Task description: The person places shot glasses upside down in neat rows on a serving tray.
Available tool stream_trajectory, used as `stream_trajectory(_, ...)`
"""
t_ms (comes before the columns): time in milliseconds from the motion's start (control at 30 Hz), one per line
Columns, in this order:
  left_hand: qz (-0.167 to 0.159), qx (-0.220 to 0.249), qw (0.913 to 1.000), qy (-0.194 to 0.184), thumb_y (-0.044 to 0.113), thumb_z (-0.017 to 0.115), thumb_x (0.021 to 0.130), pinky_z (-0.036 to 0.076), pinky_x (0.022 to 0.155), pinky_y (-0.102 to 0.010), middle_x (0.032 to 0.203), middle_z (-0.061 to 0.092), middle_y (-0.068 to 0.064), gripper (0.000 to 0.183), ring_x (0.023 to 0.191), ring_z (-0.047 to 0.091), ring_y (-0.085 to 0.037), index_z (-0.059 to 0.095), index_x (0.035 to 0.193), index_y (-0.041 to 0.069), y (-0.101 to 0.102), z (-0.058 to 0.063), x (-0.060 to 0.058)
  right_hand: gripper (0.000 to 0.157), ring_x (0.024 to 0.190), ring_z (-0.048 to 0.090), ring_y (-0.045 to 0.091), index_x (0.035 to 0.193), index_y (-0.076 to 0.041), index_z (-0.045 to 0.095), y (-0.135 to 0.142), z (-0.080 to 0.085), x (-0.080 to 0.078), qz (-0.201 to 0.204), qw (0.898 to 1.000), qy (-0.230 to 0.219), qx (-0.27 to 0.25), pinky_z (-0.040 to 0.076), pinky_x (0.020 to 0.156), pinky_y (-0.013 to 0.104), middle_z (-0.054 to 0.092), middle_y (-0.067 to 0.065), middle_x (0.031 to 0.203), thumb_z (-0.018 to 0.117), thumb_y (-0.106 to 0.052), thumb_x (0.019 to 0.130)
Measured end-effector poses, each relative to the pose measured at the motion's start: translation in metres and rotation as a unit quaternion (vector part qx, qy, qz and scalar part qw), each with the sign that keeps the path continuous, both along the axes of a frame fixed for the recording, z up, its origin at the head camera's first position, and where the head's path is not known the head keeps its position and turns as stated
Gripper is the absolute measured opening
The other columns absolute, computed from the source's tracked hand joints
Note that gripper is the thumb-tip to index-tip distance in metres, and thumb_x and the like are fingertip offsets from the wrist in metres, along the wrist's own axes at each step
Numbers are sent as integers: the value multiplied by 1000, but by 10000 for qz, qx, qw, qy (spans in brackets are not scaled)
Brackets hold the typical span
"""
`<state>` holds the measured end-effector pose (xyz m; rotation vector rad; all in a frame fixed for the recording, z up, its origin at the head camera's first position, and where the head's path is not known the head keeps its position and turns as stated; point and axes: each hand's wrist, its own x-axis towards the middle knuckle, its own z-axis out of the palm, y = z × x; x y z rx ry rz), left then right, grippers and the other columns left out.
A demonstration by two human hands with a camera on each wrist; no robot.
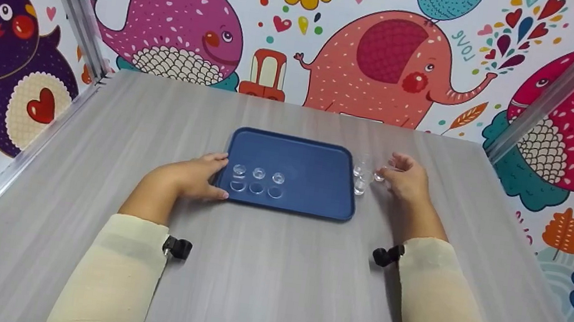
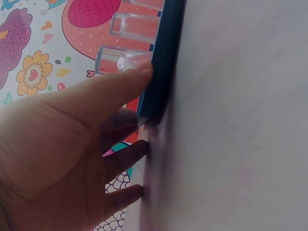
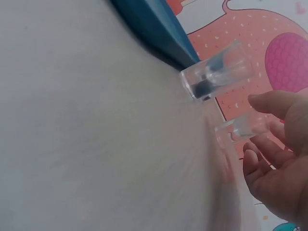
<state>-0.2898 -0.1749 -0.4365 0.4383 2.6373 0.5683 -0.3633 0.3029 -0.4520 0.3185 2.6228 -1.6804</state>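
Observation:
A blue tray (image 1: 308, 172) lies on the table, with a row of small clear glasses (image 1: 258, 179) along its near left part. The left hand (image 1: 200, 177) is at the tray's left end. In the left wrist view, its thumb (image 2: 130, 84) touches the tray's rim beside the nearest glass, and the other fingers are spread lower down. Beyond the tray's right edge, the right hand (image 1: 408, 181) reaches round a small clear glass (image 3: 240, 129) standing on the table. A gap shows between thumb and glass; whether the other fingers touch it is unclear.
More clear glasses (image 1: 359, 185) stand close against the tray's right edge, between it and the right hand. The grey table (image 1: 270, 282) is bounded by walls printed with cartoon animals (image 1: 384, 68) and metal posts (image 1: 70, 1).

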Motion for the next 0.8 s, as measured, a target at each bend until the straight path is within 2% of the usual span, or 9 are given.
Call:
stream_trajectory(167,-16,12,10000,20,41,72,101,17,137,-60,182,13,-11,93,168,15,-42,23,170,3,0,1,1,66,96,60,12,152,-3,55,1,-6,-1,-46,9992,-144,357,56,76,23,64,16,141,80,-15,93)
stream_trajectory(267,-27,21,10000,28,41,72,101,17,137,-60,182,13,-12,93,168,15,-42,23,170,3,0,1,1,57,86,59,8,144,0,61,0,-10,-1,-183,9985,-164,482,54,68,18,68,12,127,80,-12,91)
stream_trajectory(367,-20,15,10000,38,41,72,101,18,136,-60,182,13,-11,92,168,15,-42,23,170,3,1,1,1,50,87,57,10,137,1,66,-1,-14,-1,-308,9980,-138,535,53,67,15,66,7,115,80,-9,91)
stream_trajectory(467,7,3,10000,33,41,72,101,18,136,-60,182,13,-11,93,168,15,-42,23,170,4,1,1,1,46,90,57,12,132,1,68,-2,-17,-1,-378,9976,-78,568,51,68,15,67,5,112,81,-9,89)
stream_trajectory(600,16,7,10000,33,42,72,101,19,136,-61,182,13,-10,92,167,16,-42,24,171,5,1,1,1,42,97,60,16,128,0,71,-3,-19,0,-427,9966,-63,700,51,75,16,71,11,118,81,-13,90)
stream_trajectory(800,45,61,10000,0,42,73,101,19,136,-61,182,13,-10,93,168,16,-41,23,171,5,0,2,1,42,110,63,26,130,-2,70,-5,-18,2,-472,9945,-113,932,53,90,26,71,18,129,79,-21,94)
